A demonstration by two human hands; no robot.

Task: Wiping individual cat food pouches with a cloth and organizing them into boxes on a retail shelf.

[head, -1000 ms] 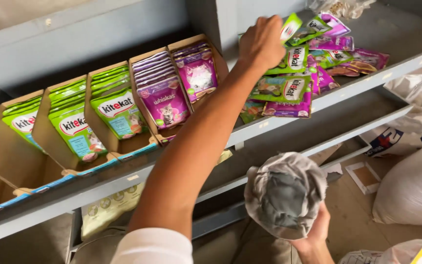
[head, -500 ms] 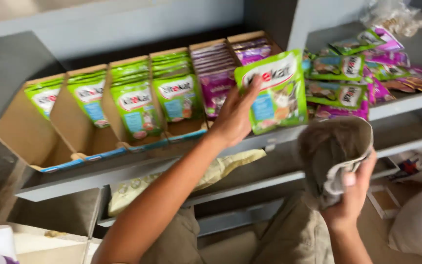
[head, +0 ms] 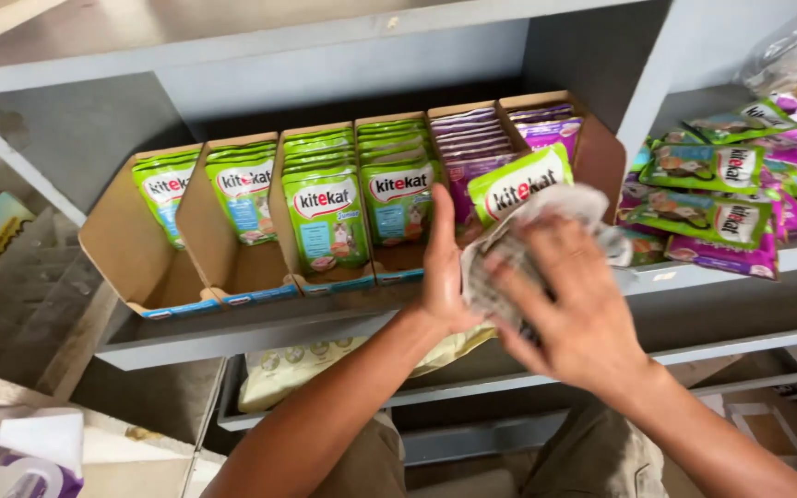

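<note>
**Wiping a pouch at the shelf**

Grey metal shelving fills the head view, with a row of open cardboard trays holding upright green and purple pouches. To the right, on a neighbouring shelf, lies a loose heap of pouches.

The left hand is clamped on a green pouch, gripping its lower part so the top stands clear above the fingers. The right hand is closed on a grey cloth, which is pressed against the pouch just right of the left hand's grip and covers its lower right side.

To do this wipe well, I judge the left hand should hold the pouch firm and flat while the cloth sweeps across the whole face, turning it to reach the back. The purple tray sits just behind the held pouch.
</note>
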